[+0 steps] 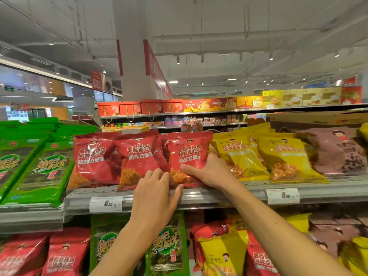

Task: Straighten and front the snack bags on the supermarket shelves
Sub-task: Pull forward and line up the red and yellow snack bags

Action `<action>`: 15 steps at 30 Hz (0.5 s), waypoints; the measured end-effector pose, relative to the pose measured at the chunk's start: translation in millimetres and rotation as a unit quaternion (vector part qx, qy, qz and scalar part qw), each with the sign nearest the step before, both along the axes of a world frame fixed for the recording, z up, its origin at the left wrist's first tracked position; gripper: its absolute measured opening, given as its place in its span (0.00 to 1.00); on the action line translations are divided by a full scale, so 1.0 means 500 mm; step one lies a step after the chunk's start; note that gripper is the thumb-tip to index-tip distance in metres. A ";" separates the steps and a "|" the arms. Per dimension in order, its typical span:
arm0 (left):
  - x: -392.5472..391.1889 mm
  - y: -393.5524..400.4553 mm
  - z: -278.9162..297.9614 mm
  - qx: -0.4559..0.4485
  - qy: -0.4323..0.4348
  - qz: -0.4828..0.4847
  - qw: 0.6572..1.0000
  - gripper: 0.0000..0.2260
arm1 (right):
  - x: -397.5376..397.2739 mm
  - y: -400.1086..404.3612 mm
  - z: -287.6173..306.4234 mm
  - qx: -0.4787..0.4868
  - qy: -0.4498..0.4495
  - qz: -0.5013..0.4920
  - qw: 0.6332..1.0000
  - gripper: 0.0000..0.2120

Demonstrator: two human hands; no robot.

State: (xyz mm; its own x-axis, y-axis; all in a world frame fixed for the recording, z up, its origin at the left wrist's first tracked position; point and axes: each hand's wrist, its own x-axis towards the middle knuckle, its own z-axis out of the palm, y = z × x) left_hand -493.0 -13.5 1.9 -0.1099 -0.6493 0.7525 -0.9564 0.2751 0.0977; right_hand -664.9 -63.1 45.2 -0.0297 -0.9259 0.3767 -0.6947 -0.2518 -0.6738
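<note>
**Here, a red bag is held at the shelf front**

The red snack bag (188,156) is gripped at its lower right by the right hand (211,172), thumb across the front. Its lower left corner is touched by the left hand (157,188), fingers loosely bent. It is flanked by red bags (137,156) and yellow bags (286,158). A price tag (106,204) is clipped to the shelf edge (219,198).

The grey metal upper shelf (229,197) carries green seaweed packs (39,176), red plastic snack bags (93,160), yellow snack bags (288,160) and a brown bag (336,152).
</note>
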 end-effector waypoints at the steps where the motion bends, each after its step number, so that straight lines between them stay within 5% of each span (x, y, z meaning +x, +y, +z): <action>1: -0.004 0.000 -0.001 -0.002 0.004 0.007 1.000 0.14 | -0.006 0.009 0.000 -0.010 -0.002 -0.012 1.000 0.38; 15: -0.320 0.007 0.018 -0.008 0.197 -0.206 0.958 0.05 | -0.379 0.133 -0.045 -0.151 -0.177 -0.134 0.963 0.09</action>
State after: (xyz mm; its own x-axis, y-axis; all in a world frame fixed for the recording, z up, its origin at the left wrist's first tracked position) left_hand -653.0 -9.9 10.8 -0.0600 -0.6000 0.7977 -0.6553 0.6265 0.4220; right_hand -854.5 3.6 22.5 -0.4287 -0.7174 0.5491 -0.5017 -0.3164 -0.8051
